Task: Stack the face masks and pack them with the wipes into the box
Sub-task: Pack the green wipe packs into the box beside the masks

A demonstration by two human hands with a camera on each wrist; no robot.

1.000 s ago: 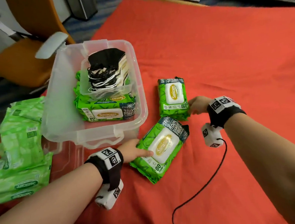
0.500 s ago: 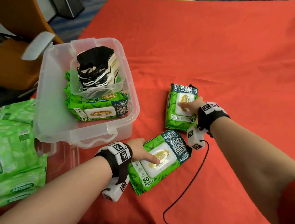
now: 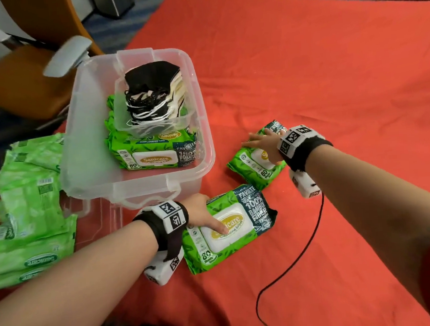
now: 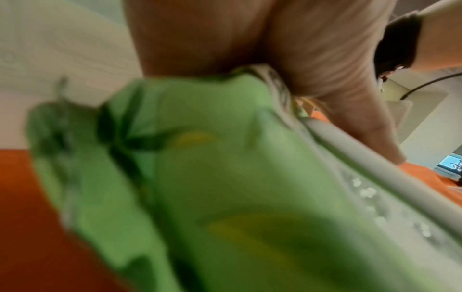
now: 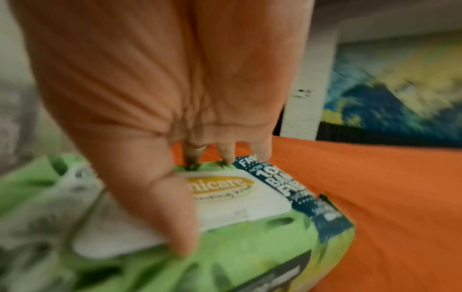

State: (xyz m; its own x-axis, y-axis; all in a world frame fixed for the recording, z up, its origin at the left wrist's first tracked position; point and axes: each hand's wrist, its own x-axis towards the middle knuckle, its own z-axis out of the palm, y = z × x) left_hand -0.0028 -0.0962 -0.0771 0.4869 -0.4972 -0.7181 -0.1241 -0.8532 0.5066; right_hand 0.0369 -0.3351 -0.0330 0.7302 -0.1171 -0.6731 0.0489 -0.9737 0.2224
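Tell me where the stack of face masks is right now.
In the head view, the stack of face masks stands in a small clear tray atop the wipes packs inside the clear plastic box, upper left of both hands.

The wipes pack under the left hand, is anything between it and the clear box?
Nothing visible stands between them. The wipes pack lies on the red cloth just in front of the clear box, which is open-topped. Inside, wipes packs and a tray of masks fill the right side; the left looks free.
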